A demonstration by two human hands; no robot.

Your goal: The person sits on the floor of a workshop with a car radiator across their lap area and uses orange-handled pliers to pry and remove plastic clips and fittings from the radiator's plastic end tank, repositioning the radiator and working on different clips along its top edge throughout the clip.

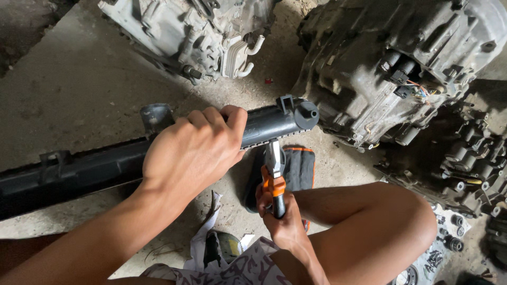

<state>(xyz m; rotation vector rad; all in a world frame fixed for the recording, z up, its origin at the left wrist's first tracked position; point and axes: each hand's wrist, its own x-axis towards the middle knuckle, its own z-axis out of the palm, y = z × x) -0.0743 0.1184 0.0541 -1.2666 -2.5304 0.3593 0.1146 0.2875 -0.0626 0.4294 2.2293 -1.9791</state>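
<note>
The left hand [193, 153] is clamping its curled fingers over the long black plastic radiator tank [79, 169] lying across the concrete floor [79, 79], steadying it while the right hand [282, 221], fist closed, is pressing orange-handled pliers [274, 177] against the tank's lower edge.

A single camera worn on the head looks steeply down, close over the person's own arms and a bent knee to the concrete floor [79, 79]. The left hand [193, 153] sits near the middle of the view, the right hand [280, 219] just below and right of it. Beyond the hands, the top edge crops grey engine housings [401, 63], so the view faces forward and down
</note>
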